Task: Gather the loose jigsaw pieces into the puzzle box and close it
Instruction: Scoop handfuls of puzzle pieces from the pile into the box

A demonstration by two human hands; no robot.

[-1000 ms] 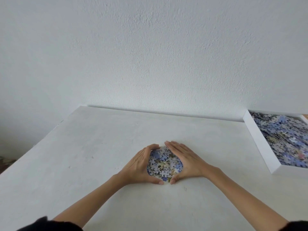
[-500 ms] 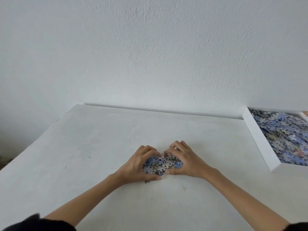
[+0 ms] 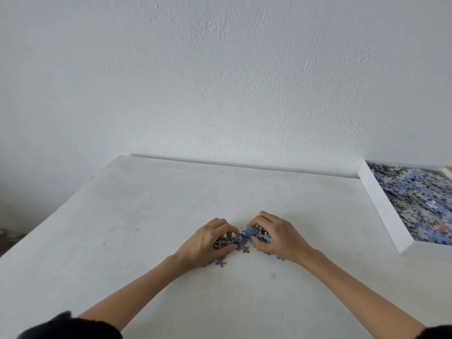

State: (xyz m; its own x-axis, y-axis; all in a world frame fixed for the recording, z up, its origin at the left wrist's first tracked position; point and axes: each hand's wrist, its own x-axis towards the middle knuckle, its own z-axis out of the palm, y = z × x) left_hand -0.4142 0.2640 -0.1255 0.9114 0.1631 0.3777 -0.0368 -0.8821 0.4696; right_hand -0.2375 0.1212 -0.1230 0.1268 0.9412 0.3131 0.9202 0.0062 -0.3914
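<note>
A small heap of blue and grey jigsaw pieces (image 3: pixel 245 234) lies in the middle of the white table (image 3: pixel 122 216). My left hand (image 3: pixel 210 238) curls around the heap's left part, fingers closed on a bundle of pieces. My right hand (image 3: pixel 276 234) grips the right part the same way. A few single pieces (image 3: pixel 221 263) lie loose on the table just below my hands. The white puzzle box (image 3: pixel 381 206) stands open at the right edge of the view, filled with many pieces.
A white wall rises right behind the table's far edge. The table's left edge runs diagonally from the far left corner toward me. Part of the box is cut off by the frame.
My hands went from flat and cupped around the heap to curled and closed on it. The heap is squeezed smaller, and a few pieces have slipped out below my hands.
</note>
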